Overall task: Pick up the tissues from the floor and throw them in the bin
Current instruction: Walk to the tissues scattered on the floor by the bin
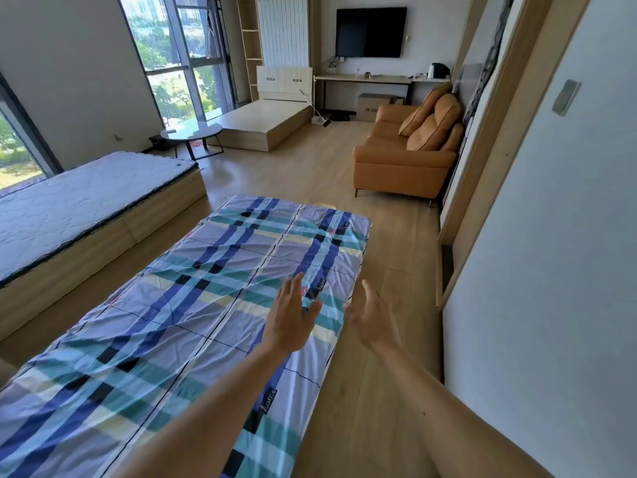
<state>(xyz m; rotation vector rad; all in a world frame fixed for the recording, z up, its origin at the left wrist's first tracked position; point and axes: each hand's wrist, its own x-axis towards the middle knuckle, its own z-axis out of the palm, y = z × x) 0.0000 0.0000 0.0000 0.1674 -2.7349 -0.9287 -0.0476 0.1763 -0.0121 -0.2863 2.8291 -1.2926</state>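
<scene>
Plaid bed [193, 288] under empty left hand [293, 319].

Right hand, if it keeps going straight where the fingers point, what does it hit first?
Probably nothing soon. The right hand, open and empty, points along the bare wooden floor between the plaid bed and the wall, roughly toward the orange sofa. Depth is unclear.

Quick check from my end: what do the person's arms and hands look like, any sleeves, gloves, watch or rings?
Both forearms are bare as far as the view shows, with no sleeves in sight. The left hand and right hand wear no gloves. No watch, bracelet or ring is visible on either wrist or on the fingers, though the picture is slightly blurred.
</scene>
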